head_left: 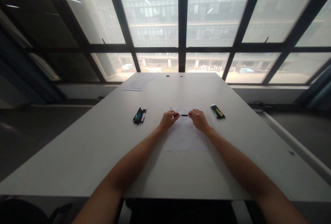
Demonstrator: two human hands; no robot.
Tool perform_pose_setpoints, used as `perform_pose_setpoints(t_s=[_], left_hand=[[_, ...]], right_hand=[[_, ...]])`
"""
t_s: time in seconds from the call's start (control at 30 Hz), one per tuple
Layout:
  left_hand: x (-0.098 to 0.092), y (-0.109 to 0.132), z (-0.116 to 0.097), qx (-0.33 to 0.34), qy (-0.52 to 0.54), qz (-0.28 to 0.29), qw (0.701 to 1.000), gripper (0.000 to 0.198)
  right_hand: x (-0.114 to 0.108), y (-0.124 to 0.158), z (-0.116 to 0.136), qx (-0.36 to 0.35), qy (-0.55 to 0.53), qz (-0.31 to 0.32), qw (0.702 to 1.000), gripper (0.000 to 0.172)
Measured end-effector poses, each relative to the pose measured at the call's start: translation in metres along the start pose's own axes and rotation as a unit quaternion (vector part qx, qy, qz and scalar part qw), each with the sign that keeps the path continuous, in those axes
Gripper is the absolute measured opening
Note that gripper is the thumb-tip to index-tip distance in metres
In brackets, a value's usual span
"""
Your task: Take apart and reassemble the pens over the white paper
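Observation:
A dark pen (184,115) is held level between my two hands, above a sheet of white paper (186,137) on the table. My left hand (168,118) pinches its left end, and my right hand (198,118) pinches the right end. Only the dark middle of the pen shows clearly; the fingers cover its ends. To the left of my hands lies a bundle of several pens (139,116), dark with some green, blue and white. Another group of several pens (217,112), with green and yellow among them, lies to the right.
The white table (103,148) reaches to the windows. Printed sheets (137,83) lie at its far left. A round dark cable hole cover (168,76) sits near the far edge. A small dark scrap (291,153) is at the right edge.

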State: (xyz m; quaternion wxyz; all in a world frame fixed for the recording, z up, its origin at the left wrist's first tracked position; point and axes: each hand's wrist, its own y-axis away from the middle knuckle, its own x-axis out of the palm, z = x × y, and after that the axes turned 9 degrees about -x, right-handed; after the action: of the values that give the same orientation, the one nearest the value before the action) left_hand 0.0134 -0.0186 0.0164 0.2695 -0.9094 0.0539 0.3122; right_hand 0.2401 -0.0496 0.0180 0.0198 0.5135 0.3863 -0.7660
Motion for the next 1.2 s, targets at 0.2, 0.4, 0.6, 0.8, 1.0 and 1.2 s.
perform_pose_setpoints(t_s=[0.2, 0.4, 0.6, 0.8, 1.0, 1.2], left_hand=[[-0.0005, 0.0010, 0.0000, 0.012, 0.010, 0.005, 1.000, 0.017], [-0.0014, -0.0002, 0.0004, 0.004, 0.025, 0.013, 1.000, 0.016], [-0.0007, -0.0011, 0.0025, -0.009, 0.025, 0.014, 1.000, 0.021], [-0.0003, -0.0014, 0.0060, -0.011, -0.004, 0.019, 1.000, 0.026], [-0.0001, -0.0011, 0.0051, -0.011, 0.013, 0.020, 1.000, 0.025], [0.0001, -0.0006, 0.0041, -0.013, 0.034, 0.017, 0.999, 0.023]], right_hand=[[0.0008, -0.0004, 0.0025, -0.008, -0.002, 0.004, 1.000, 0.010], [0.0034, -0.0008, 0.0026, -0.005, -0.014, 0.009, 1.000, 0.010], [0.0028, -0.0008, 0.0027, -0.008, -0.022, 0.001, 1.000, 0.010], [0.0047, -0.0008, 0.0022, -0.019, -0.035, -0.011, 0.999, 0.009], [0.0053, -0.0008, 0.0020, -0.029, -0.044, -0.018, 0.998, 0.009], [0.0060, -0.0012, 0.0023, -0.033, -0.052, -0.019, 0.998, 0.009]])
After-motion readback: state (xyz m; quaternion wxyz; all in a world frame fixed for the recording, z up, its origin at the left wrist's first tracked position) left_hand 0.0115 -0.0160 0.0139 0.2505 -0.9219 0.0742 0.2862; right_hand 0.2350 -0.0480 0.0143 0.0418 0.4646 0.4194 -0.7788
